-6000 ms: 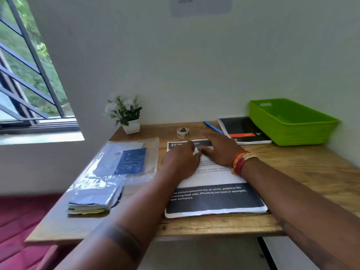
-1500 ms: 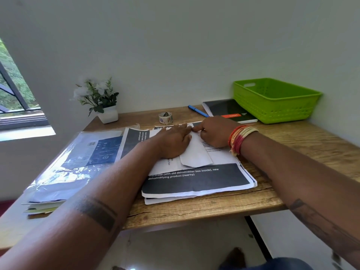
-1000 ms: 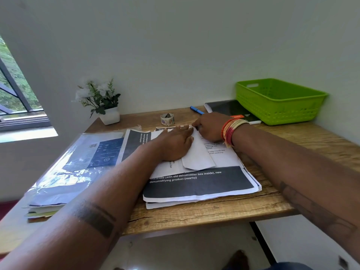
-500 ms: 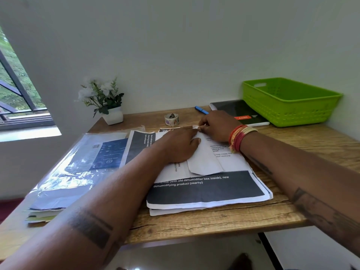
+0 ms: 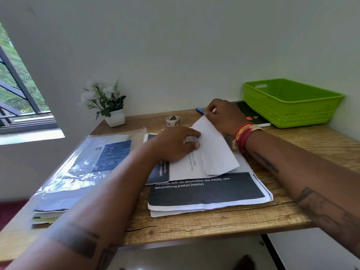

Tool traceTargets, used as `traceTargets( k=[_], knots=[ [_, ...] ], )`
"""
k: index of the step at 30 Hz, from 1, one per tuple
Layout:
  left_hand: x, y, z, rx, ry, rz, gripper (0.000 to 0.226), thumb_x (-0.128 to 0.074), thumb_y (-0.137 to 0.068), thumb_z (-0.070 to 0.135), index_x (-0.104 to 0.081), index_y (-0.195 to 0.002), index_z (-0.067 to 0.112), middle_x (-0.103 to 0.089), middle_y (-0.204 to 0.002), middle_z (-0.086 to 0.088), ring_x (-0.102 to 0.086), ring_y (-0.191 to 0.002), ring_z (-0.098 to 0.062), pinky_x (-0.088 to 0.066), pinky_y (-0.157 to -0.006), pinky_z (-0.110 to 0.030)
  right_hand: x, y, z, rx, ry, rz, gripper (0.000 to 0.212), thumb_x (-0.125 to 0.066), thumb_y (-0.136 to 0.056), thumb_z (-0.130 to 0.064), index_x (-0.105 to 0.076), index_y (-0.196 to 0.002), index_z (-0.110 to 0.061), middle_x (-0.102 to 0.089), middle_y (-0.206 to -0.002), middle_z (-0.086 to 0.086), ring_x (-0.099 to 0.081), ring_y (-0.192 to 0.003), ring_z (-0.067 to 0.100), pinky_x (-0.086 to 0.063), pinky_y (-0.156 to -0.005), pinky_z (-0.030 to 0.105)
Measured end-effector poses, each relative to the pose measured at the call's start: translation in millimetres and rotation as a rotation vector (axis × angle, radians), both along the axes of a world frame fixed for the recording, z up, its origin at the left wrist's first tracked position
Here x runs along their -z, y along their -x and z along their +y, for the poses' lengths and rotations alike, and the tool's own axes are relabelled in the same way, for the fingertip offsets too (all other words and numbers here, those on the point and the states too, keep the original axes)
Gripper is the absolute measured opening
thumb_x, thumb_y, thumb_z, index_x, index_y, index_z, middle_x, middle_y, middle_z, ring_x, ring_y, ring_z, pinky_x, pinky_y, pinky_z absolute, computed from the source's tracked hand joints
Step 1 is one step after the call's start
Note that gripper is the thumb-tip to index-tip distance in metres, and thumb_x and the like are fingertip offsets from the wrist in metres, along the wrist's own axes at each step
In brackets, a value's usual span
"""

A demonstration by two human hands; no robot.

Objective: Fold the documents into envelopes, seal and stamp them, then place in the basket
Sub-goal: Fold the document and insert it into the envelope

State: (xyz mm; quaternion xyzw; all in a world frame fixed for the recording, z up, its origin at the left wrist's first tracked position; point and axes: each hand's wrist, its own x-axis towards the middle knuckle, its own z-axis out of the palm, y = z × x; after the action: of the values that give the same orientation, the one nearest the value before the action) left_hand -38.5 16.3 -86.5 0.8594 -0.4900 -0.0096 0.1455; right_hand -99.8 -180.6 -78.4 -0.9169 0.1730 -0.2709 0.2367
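both hands were on the folded document (image 5: 214, 152), which lay atop the paper stack (image 5: 210, 191) at the middle of the worktop (image 5: 214, 223). half a second earlier the sheet's far end lay flat under the fingers; by this frame the right hand (image 5: 224, 115) had lifted it, so the far corner stood up off the stack in a peak, and that hand had moved farther back, towards the blue pen (image 5: 200, 110). the left hand (image 5: 175, 143) had stayed in about the same place.

from the left: a plastic sleeve of envelopes (image 5: 83, 168) lay along the worktop's left edge, overhanging the near corner, with the plant pot (image 5: 115, 118) behind it by the wall. a sticker roll (image 5: 172, 121) stood just behind the left hand. the paper stack reached almost to the near edge. bare wood lay open to the right of the stack, between it and the green basket (image 5: 288, 106), which sat in the far right corner beside a black notebook (image 5: 251, 115), well apart from the document.

the left hand lay palm down with fingers fairly straight, pressing the document's left part flat. the right hand, wrist bent and bangles (image 5: 245, 133) showing, pinched the raised far corner between thumb and fingertips. both forearms reached in from the near edge.
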Motion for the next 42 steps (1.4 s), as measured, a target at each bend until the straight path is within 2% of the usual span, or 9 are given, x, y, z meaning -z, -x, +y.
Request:
traceTargets(
  k=[6, 10, 13, 17, 22, 26, 30, 35, 42],
  knots=[
    [-1, 7, -2, 0.005, -0.139, 0.104, 0.078, -0.057, -0.087, 0.072, -0.039, -0.153, 0.037, -0.031, -0.162, 0.016, -0.027, -0.15, -0.011, -0.017, -0.115, -0.025, -2, 7, -17, 0.022, -0.173, 0.033, 0.016, -0.064, -0.094, -0.037, -0.066, -0.1, -0.023, -0.066, -0.125, 0.001, -0.063, -0.1, 0.017, -0.046, -0.076, 0.026],
    [5, 7, -7, 0.007, -0.157, 0.088, 0.084, -0.054, -0.087, 0.074, -0.031, -0.157, 0.034, -0.025, -0.165, 0.013, -0.022, -0.152, -0.012, -0.014, -0.122, -0.03, -12, 19, -10, -0.061, -0.527, -0.029, 0.014, -0.062, -0.095, -0.025, -0.067, -0.105, -0.017, -0.073, -0.096, 0.007, -0.071, -0.06, 0.02, -0.054, -0.051, 0.027],
    [7, 7, -8, 0.018, -0.162, 0.07, 0.084, -0.052, -0.09, 0.072, -0.029, -0.159, 0.03, -0.024, -0.166, 0.011, -0.021, -0.153, -0.014, -0.013, -0.122, -0.03, -9, 22, 0, -0.118, -0.658, -0.036, 0.013, -0.058, -0.098, -0.022, -0.068, -0.103, -0.016, -0.074, -0.089, 0.01, -0.068, -0.056, 0.019, -0.053, -0.051, 0.026],
    [9, 3, -9, 0.049, -0.11, 0.058, 0.077, -0.054, -0.09, 0.07, -0.039, -0.154, 0.031, -0.039, -0.159, 0.009, -0.036, -0.146, -0.016, -0.026, -0.119, -0.032, -3, 20, 13, -0.19, -0.487, 0.081, 0.014, -0.063, -0.096, -0.025, -0.072, -0.104, -0.016, -0.075, -0.085, 0.007, -0.071, -0.063, 0.018, -0.054, -0.051, 0.024],
    [0, 7, -3, 0.078, 0.052, 0.061, 0.033, -0.066, -0.093, 0.037, -0.068, -0.125, 0.028, -0.065, -0.131, 0.006, -0.057, -0.117, -0.013, -0.035, -0.083, -0.019, -1, 22, 20, -0.311, -0.418, 0.19, 0.018, -0.072, -0.092, -0.017, -0.068, -0.109, -0.013, -0.075, -0.089, 0.009, -0.071, -0.063, 0.014, -0.059, -0.056, 0.028],
    [2, -6, 4, -0.029, 0.083, 0.036, 0.026, -0.053, -0.09, 0.032, -0.072, -0.109, 0.032, -0.071, -0.116, 0.007, -0.064, -0.107, -0.019, -0.051, -0.09, -0.035, 2, 19, 19, -0.313, -0.161, 0.25, 0.021, -0.078, -0.086, -0.029, -0.072, -0.105, -0.024, -0.07, -0.094, -0.007, -0.066, -0.076, 0.006, -0.055, -0.074, 0.025],
    [1, -15, 5, -0.201, 0.131, -0.014, 0.029, -0.047, -0.094, 0.021, -0.074, -0.106, 0.024, -0.073, -0.111, -0.001, -0.064, -0.098, -0.023, -0.042, -0.074, -0.03, 2, 21, 21, -0.316, 0.007, 0.282, 0.023, -0.077, -0.086, -0.032, -0.071, -0.108, -0.028, -0.066, -0.103, -0.01, -0.061, -0.096, 0.007, -0.044, -0.078, 0.014],
    [-1, -18, 6, -0.358, 0.304, 0.017, 0.037, -0.053, -0.1, 0.026, -0.061, -0.135, 0.022, -0.071, -0.114, 0.002, -0.061, -0.104, -0.018, -0.036, -0.083, -0.023, 6, 17, 23, -0.317, 0.104, 0.278, 0.023, -0.074, -0.088, -0.034, -0.071, -0.11, -0.028, -0.065, -0.11, -0.012, -0.058, -0.097, 0.003, -0.039, -0.075, 0.009],
    [9, -14, 1, -0.145, 0.035, -0.049, 0.043, -0.059, -0.096, 0.048, -0.061, -0.135, 0.03, -0.057, -0.141, -0.002, -0.048, -0.134, -0.022, -0.038, -0.109, -0.037, 10, 14, 29, -0.321, 0.169, 0.229, 0.007, -0.07, -0.092, -0.032, -0.07, -0.096, -0.026, -0.068, -0.102, -0.011, -0.06, -0.097, 0.008, -0.038, -0.08, 0.018]
  ],
)
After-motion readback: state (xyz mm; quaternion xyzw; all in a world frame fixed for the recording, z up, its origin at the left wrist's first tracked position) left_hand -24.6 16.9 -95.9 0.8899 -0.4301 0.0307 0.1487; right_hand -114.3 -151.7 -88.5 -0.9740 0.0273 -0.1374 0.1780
